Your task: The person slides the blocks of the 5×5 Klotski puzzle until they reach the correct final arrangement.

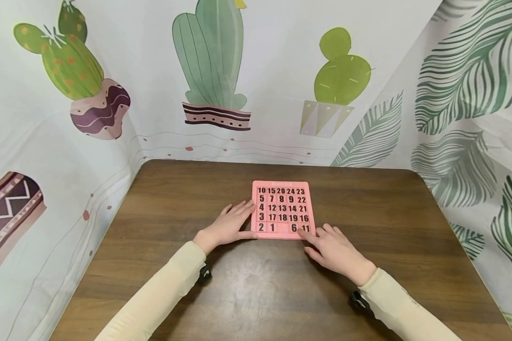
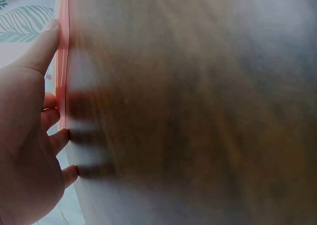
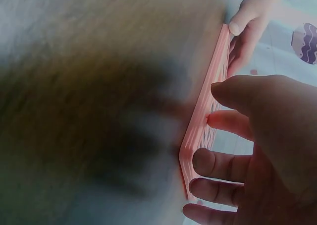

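Pink, square, flat: one number puzzle board point(image 1: 283, 212) with black-numeralled square tiles, lying on a dark brown wood-grain table point(image 1: 256, 298). Head view: the tiles stood in five rows, the top one reading 10, 15, 20, 24, 23; the row nearest the person read 2, 1, a bare pink slot point(image 1: 283, 228), 6, 11. Left of the board, one bare left hand point(image 1: 228, 226), fingers extended and unclenched along the board's left edge, thumb stretched to its near left corner. At the board's near right corner, one bare right hand point(image 1: 337, 250), index finger point(image 1: 306, 234) reaching over the 6 and 11 tiles, remaining fingers loose and grasping nothing. Nearer the person than the board, two cream sleeves point(image 1: 153, 296), each with a small black device point(image 1: 205, 274) at the wrist. Beyond the board, one white cloth backdrop point(image 1: 277, 61) printed with potted cacti and leaves.

Left wrist view: the left thumb lay straight against the board's pink side; the other fingertips were spread apart.

Right wrist view: the right index fingertip met the board's face; three fingers hung beside its edge. Whether the right thumb touched the board could not be told.
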Action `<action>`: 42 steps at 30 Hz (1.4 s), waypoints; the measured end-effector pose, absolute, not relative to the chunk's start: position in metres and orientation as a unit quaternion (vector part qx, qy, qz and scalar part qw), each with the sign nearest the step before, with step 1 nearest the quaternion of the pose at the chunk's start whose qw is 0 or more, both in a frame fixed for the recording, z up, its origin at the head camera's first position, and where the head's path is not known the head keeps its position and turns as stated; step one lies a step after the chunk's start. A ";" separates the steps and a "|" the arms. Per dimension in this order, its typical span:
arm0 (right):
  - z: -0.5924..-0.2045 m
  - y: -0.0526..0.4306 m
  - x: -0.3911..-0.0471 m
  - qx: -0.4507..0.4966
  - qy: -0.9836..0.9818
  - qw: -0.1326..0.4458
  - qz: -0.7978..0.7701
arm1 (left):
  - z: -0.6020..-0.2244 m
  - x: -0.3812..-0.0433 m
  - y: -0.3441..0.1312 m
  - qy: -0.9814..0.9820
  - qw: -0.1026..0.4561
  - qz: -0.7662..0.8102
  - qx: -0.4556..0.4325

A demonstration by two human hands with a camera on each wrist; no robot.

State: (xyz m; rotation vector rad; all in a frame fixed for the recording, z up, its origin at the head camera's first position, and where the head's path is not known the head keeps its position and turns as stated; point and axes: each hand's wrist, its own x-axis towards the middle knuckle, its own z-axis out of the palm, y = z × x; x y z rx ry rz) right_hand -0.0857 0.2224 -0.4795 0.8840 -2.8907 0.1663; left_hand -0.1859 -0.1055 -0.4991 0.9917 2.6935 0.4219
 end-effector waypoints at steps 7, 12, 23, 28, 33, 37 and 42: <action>-0.484 0.219 -0.087 0.296 -0.951 0.065 0.054 | -0.498 -0.187 -0.106 0.921 0.115 0.146 0.344; -0.486 0.216 -0.086 0.303 -0.948 0.075 0.055 | -0.501 -0.187 -0.106 0.922 0.120 0.140 0.339; -0.485 0.207 -0.087 0.304 -0.948 0.071 0.056 | -0.499 -0.186 -0.106 0.923 0.124 0.142 0.335; -0.486 0.202 -0.089 0.307 -0.948 0.065 0.049 | -0.499 -0.185 -0.106 0.923 0.123 0.141 0.336; -0.486 0.198 -0.090 0.311 -0.947 0.071 0.047 | -0.500 -0.186 -0.106 0.923 0.122 0.143 0.335; -0.486 0.194 -0.091 0.313 -0.945 0.075 0.049 | -0.500 -0.186 -0.106 0.923 0.124 0.144 0.335; -0.485 0.193 -0.091 0.311 -0.946 0.071 0.051 | -0.501 -0.186 -0.106 0.923 0.124 0.144 0.336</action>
